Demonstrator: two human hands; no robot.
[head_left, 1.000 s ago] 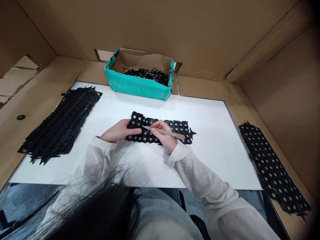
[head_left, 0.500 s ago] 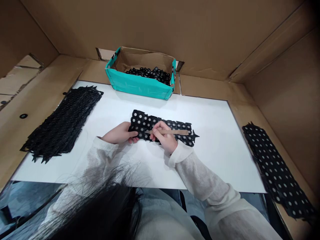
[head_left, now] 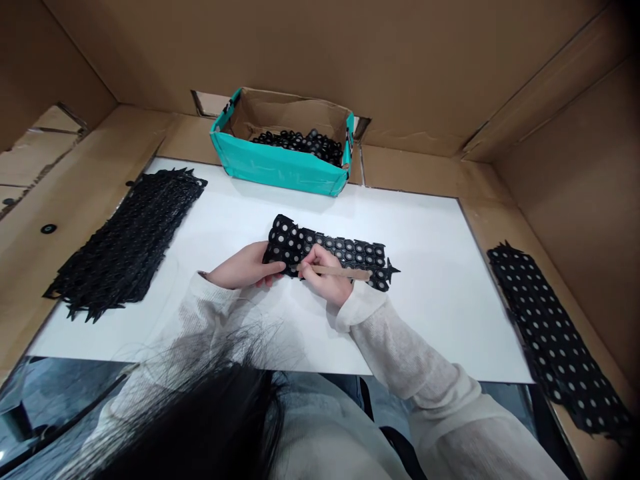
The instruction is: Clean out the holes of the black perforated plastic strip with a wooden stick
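Pinching a flat, tan, wooden-looking stick [head_left: 350, 273] in the right hand [head_left: 334, 288] and a black, rubbery-looking, pale-dotted sheet [head_left: 349, 247] by its left end in the left hand [head_left: 241, 265], over the white table [head_left: 425, 267], possibly risking a skid or tear from overhard pressure or slack left grip.

No words or numbers can be read; dark marks [head_left: 230, 105] on the teal box [head_left: 283, 169] are too small to make out.
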